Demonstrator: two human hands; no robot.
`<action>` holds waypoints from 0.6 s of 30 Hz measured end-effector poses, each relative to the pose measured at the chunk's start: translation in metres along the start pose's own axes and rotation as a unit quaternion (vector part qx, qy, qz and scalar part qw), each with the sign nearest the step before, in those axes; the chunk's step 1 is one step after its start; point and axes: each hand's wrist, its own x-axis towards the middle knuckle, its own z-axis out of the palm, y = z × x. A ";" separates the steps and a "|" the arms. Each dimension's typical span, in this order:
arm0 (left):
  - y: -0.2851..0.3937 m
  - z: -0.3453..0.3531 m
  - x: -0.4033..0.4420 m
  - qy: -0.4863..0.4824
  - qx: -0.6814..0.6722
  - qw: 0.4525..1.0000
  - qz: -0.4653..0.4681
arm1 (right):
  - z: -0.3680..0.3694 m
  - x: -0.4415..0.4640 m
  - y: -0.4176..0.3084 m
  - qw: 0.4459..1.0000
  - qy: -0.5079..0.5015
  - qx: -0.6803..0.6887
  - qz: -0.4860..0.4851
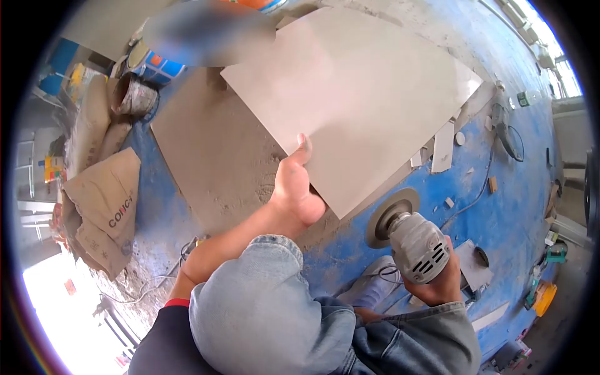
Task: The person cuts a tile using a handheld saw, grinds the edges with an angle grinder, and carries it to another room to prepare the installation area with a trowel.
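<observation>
A large beige tile (pixel 356 94) lies tilted in front of me, its near corner pointing toward my knees. Along its left edge is my left hand (pixel 297 184), thumb on the top face and the other fingers hidden underneath, gripping the tile. My right hand (pixel 440 278) is wrapped round the body of a dusty grey angle grinder (pixel 420 245). The grinder's round disc (pixel 379 220) faces the tile's near right edge, with a gap between them. Whether the disc is spinning, I cannot tell.
Beneath the tile is a dusty brown board (pixel 212 144) on a blue floor covering (pixel 350 247). To the left are a paper cement bag (pixel 103 209), a dirty bucket (pixel 134 95) and a paint pail (pixel 156 65). Tile offcuts (pixel 443 148) and a cable (pixel 478 197) lie at right.
</observation>
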 end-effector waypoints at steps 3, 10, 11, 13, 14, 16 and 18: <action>0.000 -0.003 0.002 -0.014 -0.008 1.000 0.000 | -0.007 0.003 -0.019 0.993 -0.041 -0.109 -0.018; 0.002 0.004 -0.002 0.007 -0.014 1.000 -0.014 | 0.001 0.005 -0.027 0.989 -0.059 -0.134 -0.011; 0.002 0.004 -0.003 0.004 -0.017 1.000 -0.014 | 0.002 0.006 -0.028 0.988 -0.069 -0.140 -0.014; 0.002 0.005 -0.004 0.001 -0.022 1.000 -0.015 | 0.003 0.007 -0.029 0.986 -0.080 -0.148 -0.015; 0.002 0.006 -0.005 0.003 -0.022 1.000 -0.016 | 0.004 0.007 -0.028 0.985 -0.086 -0.149 -0.019; 0.001 0.006 -0.005 0.005 -0.025 1.000 -0.014 | 0.004 0.008 -0.026 0.983 -0.094 -0.154 -0.025; 0.002 0.004 -0.003 -0.004 -0.026 1.000 -0.010 | 0.004 0.008 -0.024 0.984 -0.094 -0.149 -0.032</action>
